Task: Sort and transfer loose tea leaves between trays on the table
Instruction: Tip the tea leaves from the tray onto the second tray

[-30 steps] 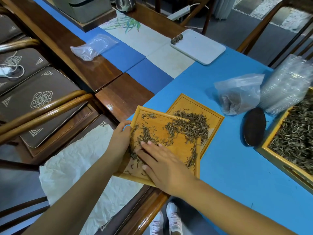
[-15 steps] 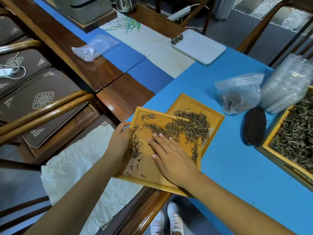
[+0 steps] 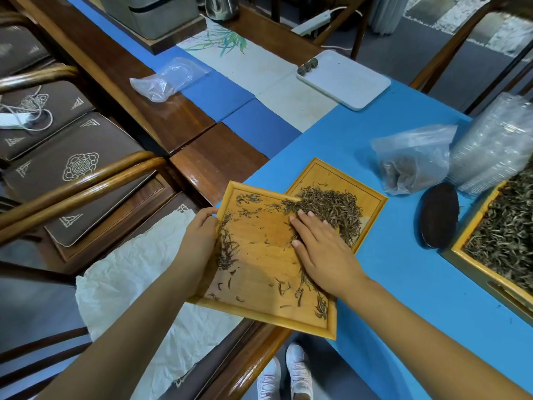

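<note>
A square bamboo tray (image 3: 259, 313) rests tilted at the table's near edge, its far corner overlapping a second bamboo tray (image 3: 326, 176) on the blue cloth. My left hand (image 3: 202, 235) grips the near tray's left rim. My right hand (image 3: 320, 249) lies flat on that tray, fingers together, against a heap of dark tea leaves (image 3: 331, 207) piled across the overlap into the far tray. Thin strands of leaves remain along the near tray's left side (image 3: 226, 246) and lower right corner.
A large bamboo tray full of tea (image 3: 473, 255) stands at the right, beside a dark oval dish (image 3: 438, 215), a plastic bag of leaves (image 3: 412, 160) and stacked clear cups (image 3: 496, 140). A white tray (image 3: 346, 82) sits farther back. White paper (image 3: 129, 278) covers the chair at left.
My right hand has swept up and to the right across the near tray, pushing the scattered leaves into a heap on the far tray. My left hand keeps its hold on the rim.
</note>
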`<state>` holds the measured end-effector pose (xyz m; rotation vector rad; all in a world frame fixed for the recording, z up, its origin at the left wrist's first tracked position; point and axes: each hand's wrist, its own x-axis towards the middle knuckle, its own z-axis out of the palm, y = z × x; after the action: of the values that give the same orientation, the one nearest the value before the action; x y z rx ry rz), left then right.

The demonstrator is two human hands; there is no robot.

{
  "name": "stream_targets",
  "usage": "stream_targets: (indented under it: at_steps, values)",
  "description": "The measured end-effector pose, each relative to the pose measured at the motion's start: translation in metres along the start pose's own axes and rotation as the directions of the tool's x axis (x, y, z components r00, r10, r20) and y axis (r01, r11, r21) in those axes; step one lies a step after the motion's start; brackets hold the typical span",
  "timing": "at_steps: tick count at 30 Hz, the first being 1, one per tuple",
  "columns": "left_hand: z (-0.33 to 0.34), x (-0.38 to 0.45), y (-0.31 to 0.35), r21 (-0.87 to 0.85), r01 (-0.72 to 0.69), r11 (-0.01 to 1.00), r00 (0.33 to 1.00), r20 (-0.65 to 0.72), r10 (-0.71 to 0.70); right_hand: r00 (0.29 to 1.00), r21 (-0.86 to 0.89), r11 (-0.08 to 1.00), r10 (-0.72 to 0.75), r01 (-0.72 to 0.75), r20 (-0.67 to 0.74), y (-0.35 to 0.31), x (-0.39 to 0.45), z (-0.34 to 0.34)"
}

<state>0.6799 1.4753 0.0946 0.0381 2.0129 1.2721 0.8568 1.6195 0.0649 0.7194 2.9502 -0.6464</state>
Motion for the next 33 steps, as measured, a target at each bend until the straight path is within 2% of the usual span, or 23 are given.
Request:
stream_targets:
  at_steps: [27,33]
  values:
    - [-0.018,-0.005,-0.005,0.017,0.030,0.999,1.000,0.000,-0.030,0.988,-0.054,0.987,0.151,-0.151,0.004,0.045,0.033,-0.007]
    - [-0.023,-0.003,-0.005,0.028,0.047,0.998,0.999,-0.016,-0.047,0.988,-0.023,0.987,0.157,-0.157,0.011,0.043,0.033,-0.015]
